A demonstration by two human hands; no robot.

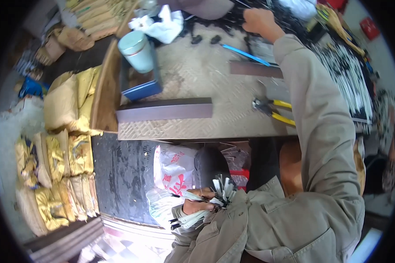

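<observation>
Close to my body, my left hand (196,204) is wrapped round a bundle of white strips with black ends (224,187). The strips stick out on both sides of the fist. My right arm stretches across the table (193,65) to its far side. There my right hand (260,23) is closed beside a scatter of small dark pieces (237,15); whatever its fingers pinch is too small to make out. Below that hand lies a blue stick-like tool (245,55). Pliers with yellow handles (272,108) rest beside my right forearm.
A long grey bar (164,109) lies along the near table edge. Behind it, a pale blue canister (136,50) stands in a blue box (142,91). Many white strips (344,74) are piled at the right. Stacked yellow sacks (59,179) and a white plastic bag (173,168) sit lower left.
</observation>
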